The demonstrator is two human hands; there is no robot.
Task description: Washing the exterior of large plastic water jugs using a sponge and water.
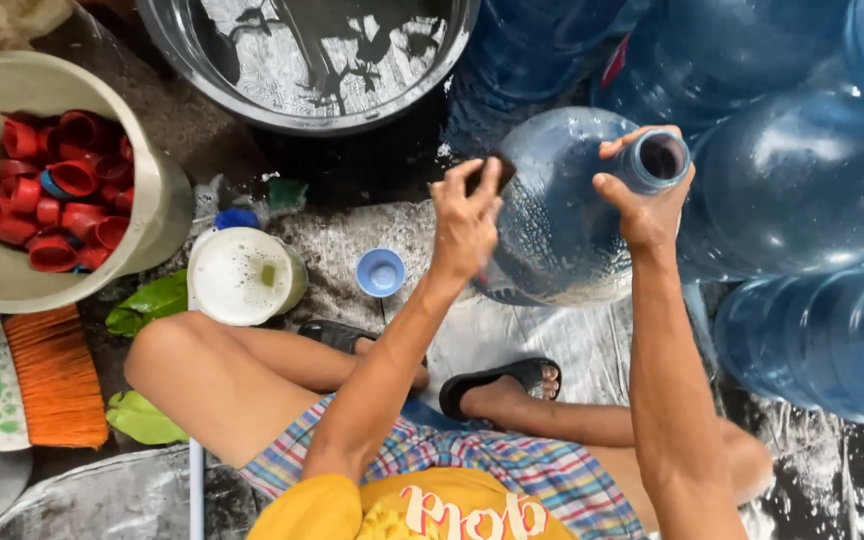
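The ground (352,240) is dark, wet concrete, partly covered by a crinkled, shiny plastic sheet (542,340). A wide metal basin (302,110) of still water stands at the top and mirrors thin branches, so the light looks like daylight. At the left a beige plastic tub (12,280) holds red bottle caps (57,190). Just beside it lie an orange brush (52,380), green leaves (147,300), a white lidded container (242,275) and a small blue cap (381,272). Big blue water jugs (812,190) crowd the right side.
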